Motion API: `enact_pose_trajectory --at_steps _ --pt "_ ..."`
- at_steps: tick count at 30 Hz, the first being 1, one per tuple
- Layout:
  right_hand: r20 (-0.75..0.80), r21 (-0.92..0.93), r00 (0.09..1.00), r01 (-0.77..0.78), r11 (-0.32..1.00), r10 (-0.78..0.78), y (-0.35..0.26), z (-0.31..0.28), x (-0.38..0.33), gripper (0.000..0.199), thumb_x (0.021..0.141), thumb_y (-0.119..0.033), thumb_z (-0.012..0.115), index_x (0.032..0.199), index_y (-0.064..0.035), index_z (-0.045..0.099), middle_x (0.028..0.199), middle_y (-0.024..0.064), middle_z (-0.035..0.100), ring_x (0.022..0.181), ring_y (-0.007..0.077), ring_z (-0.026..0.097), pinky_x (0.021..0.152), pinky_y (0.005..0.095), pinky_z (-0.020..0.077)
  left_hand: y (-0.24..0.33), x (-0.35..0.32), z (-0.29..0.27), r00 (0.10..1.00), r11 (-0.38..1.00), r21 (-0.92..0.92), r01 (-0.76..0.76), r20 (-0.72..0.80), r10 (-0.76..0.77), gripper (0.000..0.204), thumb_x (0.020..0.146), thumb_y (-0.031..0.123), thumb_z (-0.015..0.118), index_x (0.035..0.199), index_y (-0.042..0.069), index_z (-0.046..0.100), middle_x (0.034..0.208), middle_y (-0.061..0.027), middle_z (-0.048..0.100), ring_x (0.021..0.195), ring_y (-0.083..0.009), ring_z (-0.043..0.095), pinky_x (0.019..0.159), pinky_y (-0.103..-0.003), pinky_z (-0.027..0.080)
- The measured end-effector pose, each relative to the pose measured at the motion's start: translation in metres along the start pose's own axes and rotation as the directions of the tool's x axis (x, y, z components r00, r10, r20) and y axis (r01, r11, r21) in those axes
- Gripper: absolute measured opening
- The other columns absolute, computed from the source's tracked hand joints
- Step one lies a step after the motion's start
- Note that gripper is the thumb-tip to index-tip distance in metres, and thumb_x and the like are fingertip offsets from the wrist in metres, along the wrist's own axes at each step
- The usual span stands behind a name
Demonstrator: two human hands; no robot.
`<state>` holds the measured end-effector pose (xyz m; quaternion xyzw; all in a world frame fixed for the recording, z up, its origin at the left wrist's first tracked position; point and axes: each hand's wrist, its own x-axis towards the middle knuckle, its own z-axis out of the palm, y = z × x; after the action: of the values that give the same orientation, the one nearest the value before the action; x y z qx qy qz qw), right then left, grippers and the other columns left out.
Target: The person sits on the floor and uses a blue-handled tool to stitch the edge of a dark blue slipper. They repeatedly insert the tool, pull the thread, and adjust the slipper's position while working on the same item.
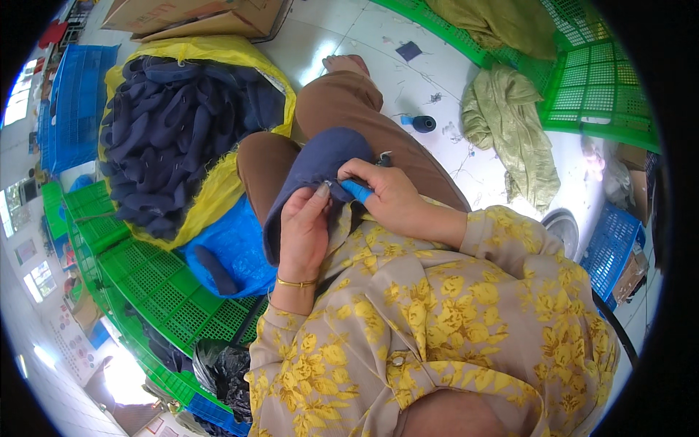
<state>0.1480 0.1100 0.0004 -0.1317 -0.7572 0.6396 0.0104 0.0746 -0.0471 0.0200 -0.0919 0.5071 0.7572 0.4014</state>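
Across my lap lies a navy fabric piece, curved like a large soft shoe upper or liner. My left hand pinches its near edge between thumb and fingers. At the same edge, my right hand is closed, its fingertips meeting the fabric close to the left thumb. A bright blue band or handle shows at the right hand's fingers; which of these it is I cannot tell. Pale thread or lint is visible between the hands. A small dark-and-pale object sits just beyond the right hand, too small to name.
A yellow-lined sack full of navy slipper-shaped pieces stands at my left. One piece lies on blue plastic. Green crates flank me. A dark spool and an olive sack lie on the tiled floor.
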Motion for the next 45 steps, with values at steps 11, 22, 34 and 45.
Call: enact_pose_trajectory --at_steps 11,22,34,45 --pt "0.006 -0.036 0.999 -0.04 0.999 0.04 -0.009 0.0 -0.001 0.016 0.087 -0.005 0.055 0.103 -0.0076 0.053 0.084 0.0203 0.064 0.081 0.0425 0.062 0.067 0.047 0.0478 -0.007 0.0 -0.005 1.0 0.998 -0.056 0.0 -0.02 -0.001 0.013 0.094 0.006 0.059 0.105 0.0 0.062 0.101 -0.0038 0.064 0.09 -0.0107 0.057 0.085 -0.026 0.044" --pt "0.024 0.211 0.994 -0.108 0.972 0.106 -0.007 0.007 -0.004 0.022 0.089 0.001 0.049 0.108 -0.0047 0.041 0.083 0.0172 0.059 0.072 0.0321 0.062 0.065 0.0405 0.0484 -0.01 -0.001 -0.006 1.0 0.999 -0.039 -0.01 0.022 0.011 0.018 0.094 0.007 0.058 0.109 -0.002 0.061 0.104 -0.0057 0.066 0.093 -0.0113 0.059 0.088 -0.026 0.045" --pt "0.181 -0.218 0.983 0.071 0.973 -0.031 -0.03 -0.017 0.027 0.014 0.088 -0.009 0.055 0.102 -0.0063 0.054 0.083 0.0159 0.065 0.074 0.039 0.064 0.064 0.0469 0.0486 0.002 -0.015 0.028 0.998 0.988 0.151 -0.019 -0.054 0.027 0.011 0.094 0.011 0.06 0.096 0.001 0.063 0.086 -0.001 0.063 0.074 -0.0059 0.052 0.069 -0.02 0.042" --pt "0.079 0.885 0.996 -0.09 0.458 0.043 -0.057 -0.064 0.047 0.008 0.099 -0.018 0.053 0.105 -0.0135 0.052 0.068 0.0018 0.054 0.048 0.0043 0.035 0.044 0.0216 0.0305 0.006 -0.014 0.031 0.976 0.925 0.381 -0.006 -0.198 0.088 0.017 0.092 0.016 0.061 0.086 0.0 0.062 0.076 0.0023 0.058 0.065 -0.0049 0.05 0.057 -0.02 0.04"
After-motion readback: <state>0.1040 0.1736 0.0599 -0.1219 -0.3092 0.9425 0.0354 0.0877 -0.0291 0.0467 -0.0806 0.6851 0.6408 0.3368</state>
